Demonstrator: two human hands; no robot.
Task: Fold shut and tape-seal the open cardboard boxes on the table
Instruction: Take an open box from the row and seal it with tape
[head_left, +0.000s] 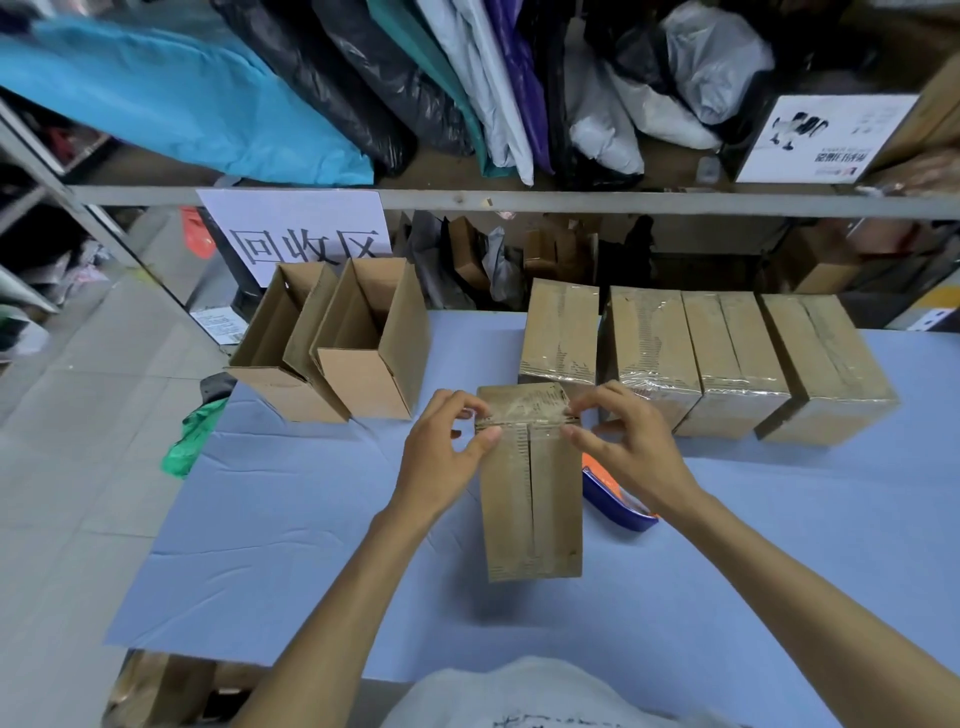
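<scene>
Head view: a cardboard box (530, 499) is seen lying at the middle of the blue-covered table (311, 519), flaps folded shut, its seam running toward the wearer.
Tape: a band of clear tape (524, 415) is laid across the box's far edge, over the end of the seam.
Left hand: the left hand (447, 441) is curled, and the band's left end is pinched against the box's left edge.
Right hand: the right hand (628, 436) is curled likewise, with the band's right end held down by its fingertips.
Reason for the hold: both ends are judged to be worked together so that the band is pulled taut and stuck round the corners.
Open boxes: two open boxes (332, 338) are stood upright at the far left, touching, flaps raised; nothing is seen inside, though the bottoms are hidden.
Sealed boxes: four sealed boxes (732, 358) are lined side by side at the far right, apparently set apart as finished; their contents are hidden.
Dispenser: a blue-and-orange tape dispenser (613, 499) is left just beside the box, probably within the right hand's reach.
Progress: one box is judged nearly sealed, with two not yet begun.
</scene>
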